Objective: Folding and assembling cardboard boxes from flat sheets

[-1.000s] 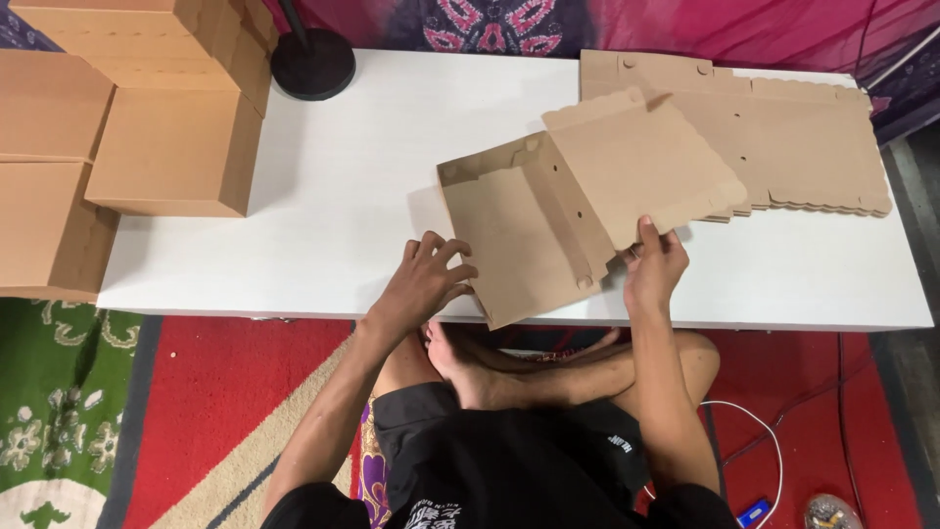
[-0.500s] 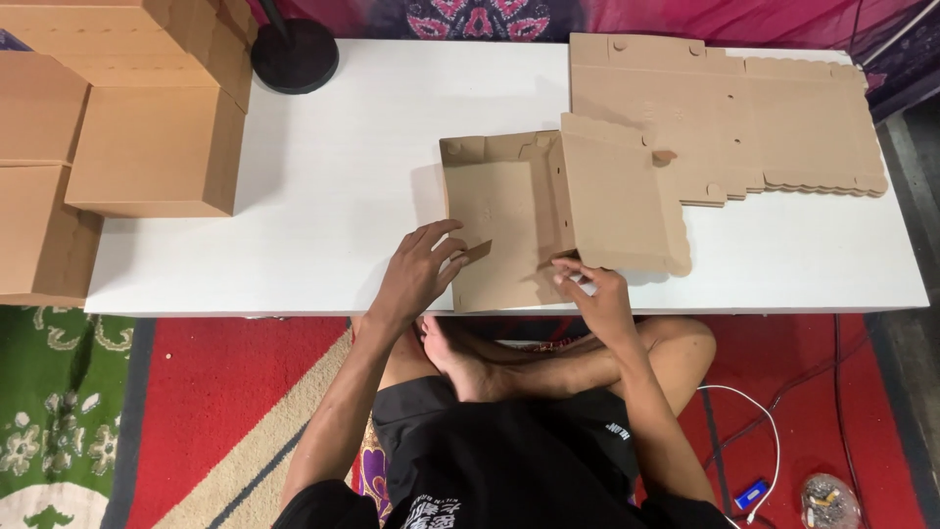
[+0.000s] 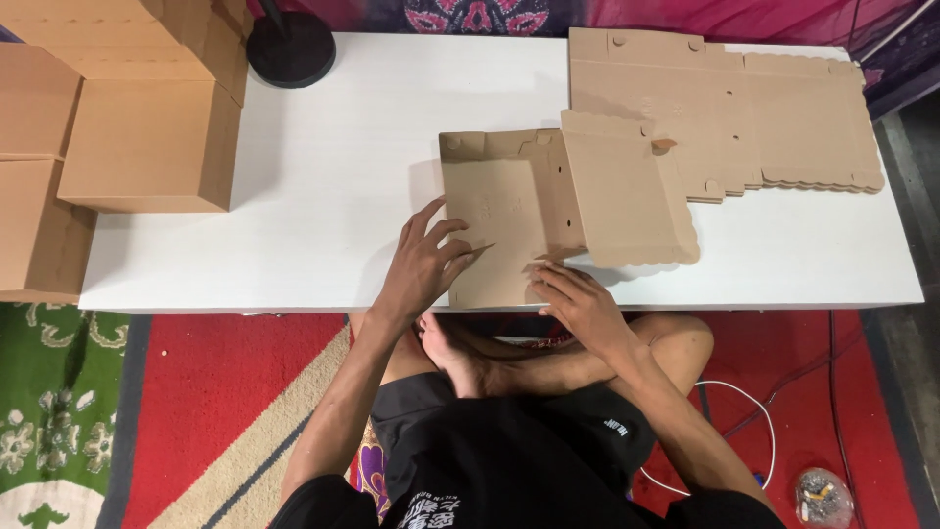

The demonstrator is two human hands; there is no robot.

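A flat brown cardboard box blank (image 3: 509, 211) lies on the white table (image 3: 343, 167) near its front edge, with one panel (image 3: 622, 196) folded up to the right. My left hand (image 3: 423, 264) rests at the blank's left edge, fingers spread, fingertips touching a small side flap. My right hand (image 3: 580, 304) presses on the blank's front right corner at the table's edge, fingers apart.
A stack of flat cardboard blanks (image 3: 744, 108) lies at the back right of the table. Assembled cardboard boxes (image 3: 147, 137) are piled at the left. A black round stand base (image 3: 290, 47) sits at the back. Red and green rugs cover the floor.
The blank was swung from tilted to square with the table and laid down. My right hand let go of the raised panel and moved to the front corner. My left hand reached onto the left flap.
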